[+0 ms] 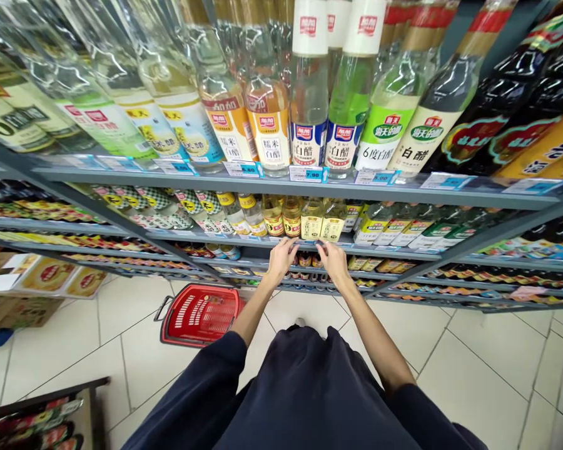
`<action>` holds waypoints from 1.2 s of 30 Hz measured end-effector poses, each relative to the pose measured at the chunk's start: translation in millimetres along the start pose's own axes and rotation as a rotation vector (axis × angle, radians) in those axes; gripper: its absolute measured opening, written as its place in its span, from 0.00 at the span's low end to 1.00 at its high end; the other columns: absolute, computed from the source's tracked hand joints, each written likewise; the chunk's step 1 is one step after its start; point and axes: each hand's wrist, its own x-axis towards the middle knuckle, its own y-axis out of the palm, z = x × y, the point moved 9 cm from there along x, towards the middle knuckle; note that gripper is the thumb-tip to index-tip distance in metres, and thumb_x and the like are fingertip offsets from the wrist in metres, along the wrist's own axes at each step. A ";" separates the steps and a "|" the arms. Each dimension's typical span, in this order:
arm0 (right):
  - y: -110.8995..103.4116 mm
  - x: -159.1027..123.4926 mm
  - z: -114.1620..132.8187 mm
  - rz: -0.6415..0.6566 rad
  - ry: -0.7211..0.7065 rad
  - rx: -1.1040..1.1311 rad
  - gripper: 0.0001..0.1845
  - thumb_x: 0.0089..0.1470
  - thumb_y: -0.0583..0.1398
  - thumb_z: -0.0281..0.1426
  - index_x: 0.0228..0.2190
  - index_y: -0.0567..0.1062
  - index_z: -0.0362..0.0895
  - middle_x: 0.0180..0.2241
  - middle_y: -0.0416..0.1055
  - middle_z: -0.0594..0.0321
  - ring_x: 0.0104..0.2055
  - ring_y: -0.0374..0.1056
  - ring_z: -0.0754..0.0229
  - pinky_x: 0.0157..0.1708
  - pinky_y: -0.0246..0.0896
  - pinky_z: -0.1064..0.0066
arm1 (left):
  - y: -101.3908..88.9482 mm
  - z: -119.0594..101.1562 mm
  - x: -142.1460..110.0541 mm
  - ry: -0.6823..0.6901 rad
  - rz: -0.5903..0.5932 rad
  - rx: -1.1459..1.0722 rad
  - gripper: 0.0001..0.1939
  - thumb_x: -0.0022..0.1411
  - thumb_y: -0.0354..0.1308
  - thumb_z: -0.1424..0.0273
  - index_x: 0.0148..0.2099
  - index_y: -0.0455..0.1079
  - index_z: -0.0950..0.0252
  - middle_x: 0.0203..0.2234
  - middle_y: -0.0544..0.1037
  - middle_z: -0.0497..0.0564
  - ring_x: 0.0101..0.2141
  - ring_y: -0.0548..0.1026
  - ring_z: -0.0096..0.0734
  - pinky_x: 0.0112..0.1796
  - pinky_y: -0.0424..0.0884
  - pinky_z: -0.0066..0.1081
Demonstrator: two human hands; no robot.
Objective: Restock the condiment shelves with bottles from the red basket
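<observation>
Both my hands reach down to the front edge of a lower shelf (244, 239) of bottled goods. My left hand (282, 256) has its fingers curled onto the shelf edge just below an amber bottle with a yellow label (291, 217). My right hand (332, 259) mirrors it, fingers bent at the edge under two pale yellow-labelled bottles (322, 220). Whether either hand pinches a small thing at the edge is hidden by the fingers. Small jars (304, 259) on the shelf beneath show between the two hands.
A red shopping basket (201, 314) stands on the white tiled floor to the left of my legs. The top shelf holds tall vinegar bottles (309, 94) with price tags (308, 174) along its rail. Cardboard cartons (47, 278) sit at far left, a low rack (37, 419) at bottom left.
</observation>
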 end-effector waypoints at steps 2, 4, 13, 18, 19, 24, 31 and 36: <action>14.7 12.0 4.0 0.049 -0.017 -0.085 0.18 0.71 0.53 0.36 0.53 0.78 0.43 0.42 0.82 0.53 0.41 0.78 0.51 0.43 0.72 0.63 | 4.5 4.1 8.7 -0.008 0.037 0.049 0.13 0.73 0.56 0.65 0.54 0.77 0.61 0.39 0.78 0.52 0.38 0.78 0.32 0.38 0.71 0.27; 22.5 20.4 6.1 0.077 -0.035 -0.129 0.18 0.72 0.52 0.35 0.50 0.78 0.43 0.42 0.82 0.52 0.41 0.78 0.51 0.42 0.71 0.64 | 7.2 2.2 16.9 -0.001 0.066 0.087 0.11 0.74 0.55 0.65 0.50 0.77 0.61 0.41 0.79 0.53 0.39 0.79 0.33 0.37 0.70 0.27; 34.1 18.3 0.0 0.092 -0.116 -0.158 0.22 0.74 0.45 0.36 0.51 0.76 0.43 0.45 0.81 0.50 0.39 0.78 0.50 0.38 0.69 0.65 | 9.2 -6.8 25.4 0.042 0.161 0.209 0.15 0.77 0.47 0.63 0.49 0.74 0.61 0.44 0.78 0.56 0.35 0.79 0.36 0.31 0.65 0.30; 39.5 16.2 -4.4 0.072 -0.130 -0.144 0.23 0.74 0.44 0.35 0.54 0.75 0.41 0.48 0.80 0.48 0.40 0.79 0.51 0.38 0.71 0.65 | 11.1 -7.1 25.7 0.036 0.170 0.207 0.15 0.77 0.47 0.64 0.49 0.74 0.61 0.44 0.78 0.56 0.34 0.78 0.36 0.32 0.65 0.30; 39.6 15.7 -5.2 0.067 -0.131 -0.141 0.23 0.74 0.44 0.35 0.54 0.75 0.41 0.49 0.80 0.48 0.41 0.79 0.51 0.38 0.71 0.65 | 11.4 -7.3 26.0 0.034 0.172 0.207 0.15 0.77 0.47 0.64 0.49 0.74 0.61 0.44 0.78 0.56 0.34 0.79 0.36 0.32 0.66 0.30; 31.1 14.6 -8.4 0.037 -0.136 -0.127 0.23 0.74 0.45 0.34 0.54 0.75 0.40 0.52 0.79 0.48 0.47 0.79 0.50 0.43 0.73 0.63 | 15.9 -10.8 26.0 0.042 0.187 0.217 0.14 0.77 0.46 0.64 0.49 0.73 0.60 0.44 0.79 0.55 0.34 0.79 0.36 0.32 0.65 0.30; 15.4 15.6 -8.8 0.015 -0.126 -0.148 0.24 0.75 0.46 0.38 0.53 0.77 0.42 0.51 0.80 0.48 0.47 0.79 0.50 0.43 0.73 0.63 | 25.4 -15.3 25.6 0.043 0.197 0.262 0.16 0.78 0.44 0.64 0.51 0.73 0.60 0.47 0.79 0.57 0.32 0.79 0.36 0.31 0.64 0.31; 14.5 12.8 -12.7 0.003 -0.093 -0.182 0.24 0.74 0.47 0.38 0.53 0.78 0.41 0.52 0.80 0.48 0.45 0.80 0.49 0.38 0.72 0.64 | 27.2 -16.5 27.9 0.069 0.226 0.287 0.17 0.77 0.45 0.64 0.51 0.74 0.60 0.47 0.79 0.58 0.33 0.80 0.36 0.31 0.66 0.32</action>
